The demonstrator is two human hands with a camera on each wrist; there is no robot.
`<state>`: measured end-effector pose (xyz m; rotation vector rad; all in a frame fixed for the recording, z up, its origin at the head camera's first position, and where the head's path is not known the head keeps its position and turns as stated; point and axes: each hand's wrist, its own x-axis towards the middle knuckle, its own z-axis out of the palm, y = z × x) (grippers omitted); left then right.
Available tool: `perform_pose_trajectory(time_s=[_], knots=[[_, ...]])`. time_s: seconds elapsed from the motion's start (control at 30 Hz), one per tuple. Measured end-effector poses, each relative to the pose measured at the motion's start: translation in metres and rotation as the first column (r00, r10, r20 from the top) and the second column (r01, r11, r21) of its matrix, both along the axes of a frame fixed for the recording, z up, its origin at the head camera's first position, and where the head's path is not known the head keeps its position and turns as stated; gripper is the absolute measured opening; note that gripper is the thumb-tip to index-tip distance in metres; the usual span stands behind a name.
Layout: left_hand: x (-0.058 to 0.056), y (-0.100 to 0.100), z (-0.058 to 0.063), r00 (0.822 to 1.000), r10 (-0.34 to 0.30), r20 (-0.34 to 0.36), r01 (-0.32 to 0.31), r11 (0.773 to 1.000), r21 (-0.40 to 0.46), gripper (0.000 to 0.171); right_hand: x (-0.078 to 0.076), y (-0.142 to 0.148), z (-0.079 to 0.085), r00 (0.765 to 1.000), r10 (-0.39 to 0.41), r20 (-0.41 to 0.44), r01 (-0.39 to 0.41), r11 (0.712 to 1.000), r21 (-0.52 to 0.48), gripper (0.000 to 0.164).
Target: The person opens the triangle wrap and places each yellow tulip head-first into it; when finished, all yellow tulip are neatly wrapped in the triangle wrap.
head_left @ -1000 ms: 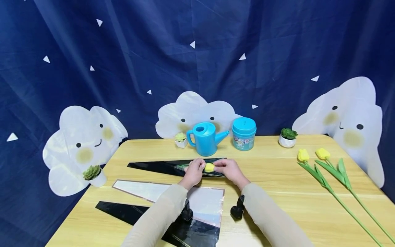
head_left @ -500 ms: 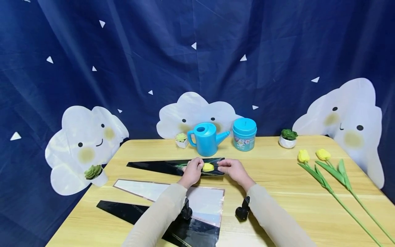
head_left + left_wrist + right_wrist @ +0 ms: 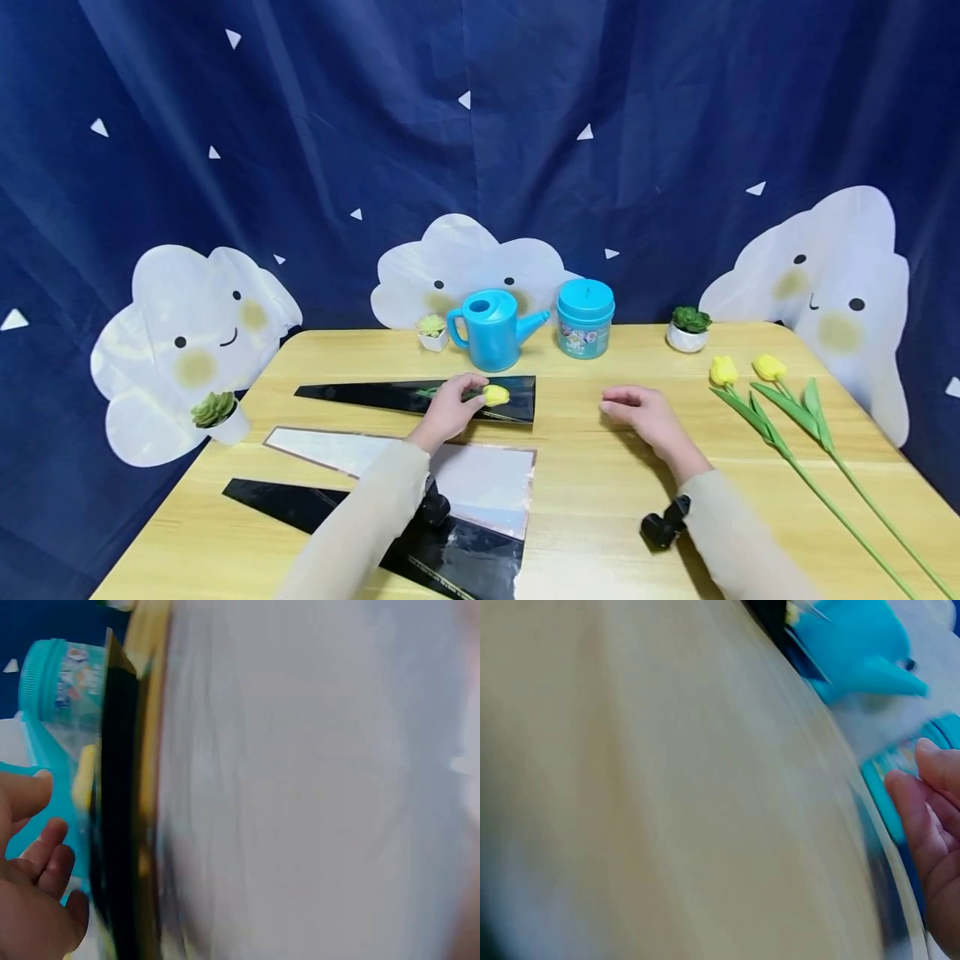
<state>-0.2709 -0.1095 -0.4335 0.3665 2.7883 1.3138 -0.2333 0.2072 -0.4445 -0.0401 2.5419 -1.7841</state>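
A yellow tulip (image 3: 496, 395) lies in a long black tapered flower sleeve (image 3: 522, 406) below the watering can, its bloom near the sleeve's wide end. Over the stem side is my left hand (image 3: 448, 410), close beside the bloom. In the left wrist view its thumb and fingers are apart and loosely bent, with nothing between them. My right hand (image 3: 651, 421) hovers over bare wood to the right of the sleeve, its fingers loosely bent and holding nothing. Two more yellow tulips, a left one (image 3: 723, 371) and a right one (image 3: 769, 367), lie with long green stems at the right.
A white sleeve (image 3: 487, 483) and another black sleeve (image 3: 472, 554) lie nearer me, partly under my left arm. At the back stand a blue watering can (image 3: 491, 333), a blue lidded tub (image 3: 585, 321) and small potted succulents, one at the left edge (image 3: 225, 421).
My right hand has left the wide end of the black sleeve and moved right. My left hand has shifted slightly left, and its fingers have loosened by the bloom.
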Motion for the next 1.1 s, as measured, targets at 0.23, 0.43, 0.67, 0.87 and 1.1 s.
perform_pose_trajectory(time_s=[0.23,0.43,0.67,0.87,1.1], knots=[[0.034,-0.022,0.014,0.991,-0.134,0.023,0.134,0.991,0.006,0.040,0.036,0.053,0.007,0.996,-0.079,-0.033,0.083,0.987,0.139,0.044],[0.057,-0.032,0.018,0.951,-0.304,0.066,0.305,0.952,-0.009,0.031,0.071,0.096,0.011,0.977,-0.170,-0.129,0.198,0.948,0.250,0.043],[0.061,-0.033,0.016,0.918,-0.384,0.097,0.390,0.919,-0.058,0.016,0.101,0.136,0.011,0.948,-0.262,-0.181,0.315,0.856,0.410,0.043],[0.059,-0.034,0.010,0.906,-0.401,0.133,0.412,0.908,-0.076,0.015,0.116,0.152,0.007,0.943,-0.282,-0.178,0.333,0.793,0.511,0.042],[0.056,-0.037,0.002,0.919,-0.365,0.151,0.384,0.915,-0.121,0.014,0.120,0.157,-0.001,0.940,-0.292,-0.175,0.340,0.777,0.530,0.041]])
